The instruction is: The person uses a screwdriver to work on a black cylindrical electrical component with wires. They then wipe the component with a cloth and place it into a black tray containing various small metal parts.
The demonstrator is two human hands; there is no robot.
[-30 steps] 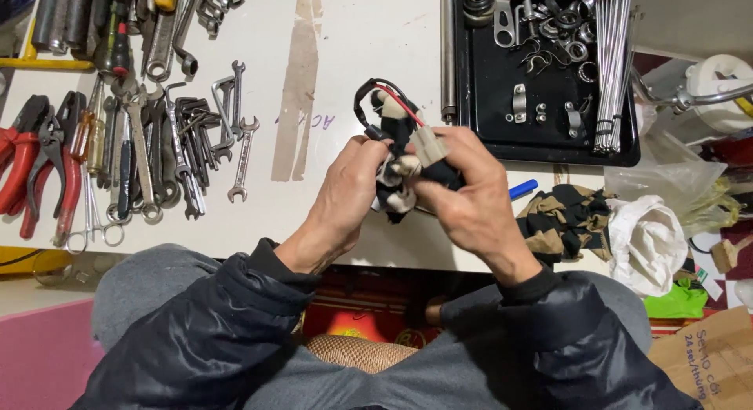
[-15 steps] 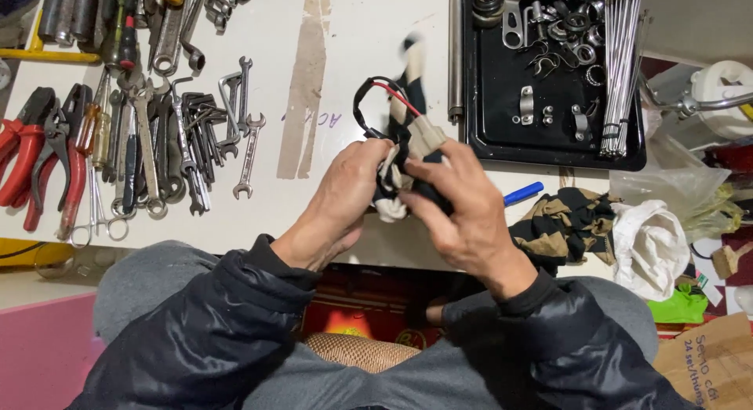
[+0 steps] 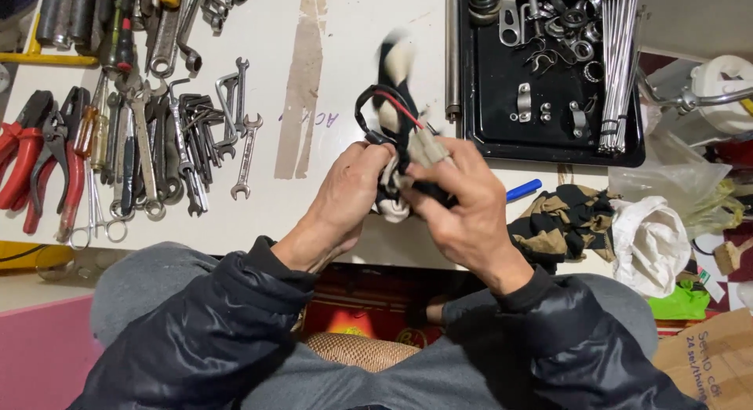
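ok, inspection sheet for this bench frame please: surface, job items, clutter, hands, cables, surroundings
Surface: white bench, a brown tape strip stuck on it.
Job's things: wire bundle with pale plugs, partly blurred, held above the bench edge.
Clutter: wrenches and red pliers at left; black tray of metal parts; rags; blue pen.
Grippers: left hand and right hand both closed on the bundle.
Cables: black loop with red wire.
Surroundings: cardboard box, plastic bags.

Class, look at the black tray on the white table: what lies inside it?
Inside the black tray lie metal rings and washers, small clamps and a bundle of thin steel rods. Its near-left corner is hidden by the blurred wire bundle.
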